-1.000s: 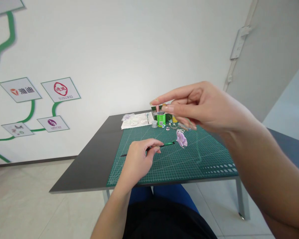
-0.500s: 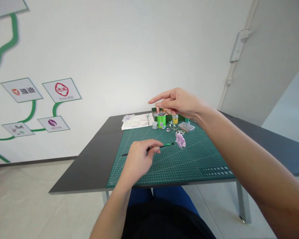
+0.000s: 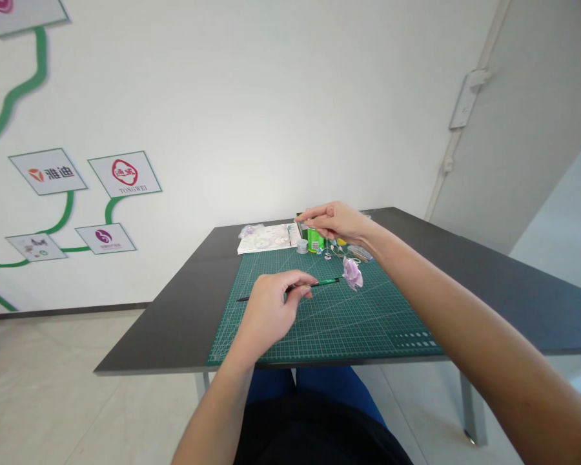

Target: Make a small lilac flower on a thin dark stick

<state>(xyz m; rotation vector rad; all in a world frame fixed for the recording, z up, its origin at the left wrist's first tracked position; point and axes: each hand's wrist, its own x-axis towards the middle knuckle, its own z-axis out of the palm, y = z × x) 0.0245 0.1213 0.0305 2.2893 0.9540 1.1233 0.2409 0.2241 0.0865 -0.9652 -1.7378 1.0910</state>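
Observation:
My left hand (image 3: 275, 307) is closed around a dark, thin stick (image 3: 243, 299) held over the green cutting mat (image 3: 290, 342). The stick's pointed end sticks out to the left. On the right, its green-wrapped end (image 3: 326, 281) leads to a pale purple flower (image 3: 352, 274). My right hand (image 3: 339, 221) hovers farther back, palm down, in front of the bright green can (image 3: 315, 241). Its thumb and fingertips are drawn together; anything thin between them is too small to make out.
White sheets (image 3: 266, 239) with a clear plastic bag (image 3: 250, 230) lie at the table's back left. A small white jar (image 3: 302, 246) stands beside the can. Small flower pieces (image 3: 328, 256) and a clear box (image 3: 361, 253) sit partly behind my right arm. A wall rises behind the table.
My right hand has come down, now covering part of the can and the things behind it. My left hand and the flower stick stay nearly still. The view has shifted slightly.

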